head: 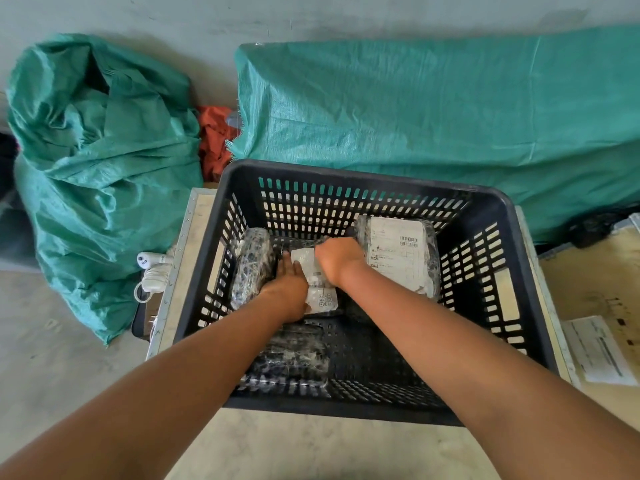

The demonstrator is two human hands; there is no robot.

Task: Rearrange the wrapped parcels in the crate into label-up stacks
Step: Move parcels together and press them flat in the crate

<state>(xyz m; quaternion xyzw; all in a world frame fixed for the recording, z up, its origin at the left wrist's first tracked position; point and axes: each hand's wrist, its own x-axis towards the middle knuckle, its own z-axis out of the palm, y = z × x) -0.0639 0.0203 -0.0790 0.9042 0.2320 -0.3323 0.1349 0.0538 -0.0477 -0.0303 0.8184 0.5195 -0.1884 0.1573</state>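
Observation:
A black slotted crate [498, 216] holds several parcels wrapped in dark plastic. In its middle lies a parcel [320, 296] with a white label and QR code facing up. My left hand [289, 289] grips its left side and my right hand [337, 259] presses down on its far end. A larger parcel [398, 256] with a white barcode label up leans at the back right. A dark parcel [251, 268] with no label showing stands against the left wall. Another dark parcel [294, 358] lies near the front, partly under my left arm.
The crate sits on a pale board with a metal edge [173, 271]. Green woven sacks [97, 168] lie at the left and behind. A white charger with cable [152, 271] lies left of the crate. A paper sheet [599, 351] lies at the right.

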